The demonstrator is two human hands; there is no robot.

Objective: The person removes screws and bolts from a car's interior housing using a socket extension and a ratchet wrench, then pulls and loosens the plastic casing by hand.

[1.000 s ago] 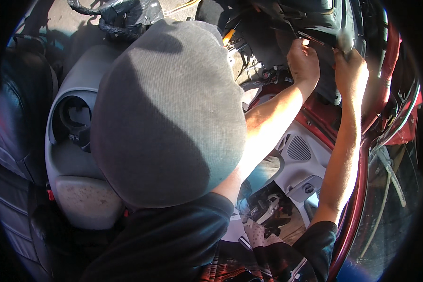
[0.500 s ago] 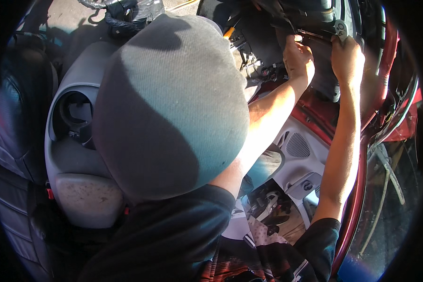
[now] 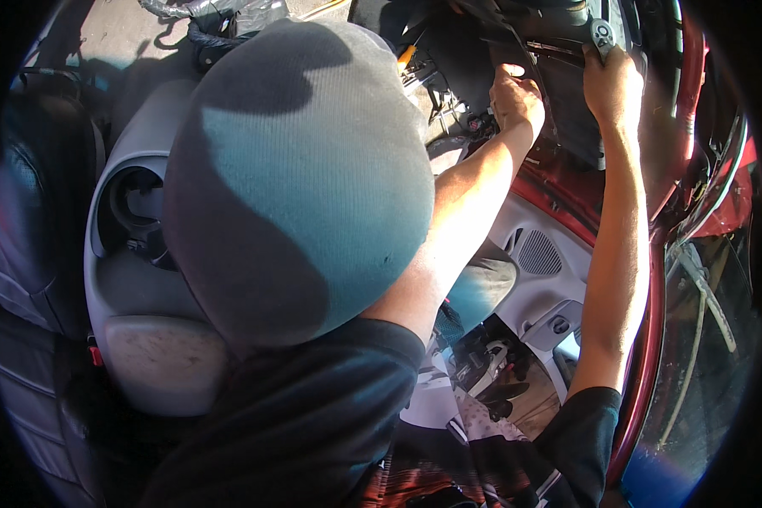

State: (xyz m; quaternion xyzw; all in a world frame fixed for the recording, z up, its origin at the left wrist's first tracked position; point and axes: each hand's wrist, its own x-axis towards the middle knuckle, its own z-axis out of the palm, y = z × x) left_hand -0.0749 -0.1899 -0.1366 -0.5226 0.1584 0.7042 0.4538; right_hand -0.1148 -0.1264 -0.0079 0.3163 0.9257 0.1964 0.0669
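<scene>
In the upper right, my right hand (image 3: 614, 85) is closed round a metal ratchet (image 3: 603, 32), its round head showing above the fist. A thin metal extension bar (image 3: 559, 51) runs leftward from near the ratchet's head, against dark parts. My left hand (image 3: 516, 97) is just left of and below the bar, apart from it, beside a dark panel (image 3: 574, 106). Its fingers are curled in, and anything between them is hidden. A large rounded shape in grey ribbed fabric (image 3: 305, 186) covers part of my left arm. I cannot tell what it is.
A grey centre console (image 3: 169, 360) with a cup holder (image 3: 140, 199) is left, beside a black seat (image 3: 38, 212). Loose wires (image 3: 449, 110) and an orange-handled tool (image 3: 407, 57) lie near my left hand. The red door frame (image 3: 643, 381) runs along the right.
The whole view has shifted slightly. My left hand has drawn back from the bar, down and to the left. My right hand still grips the ratchet.
</scene>
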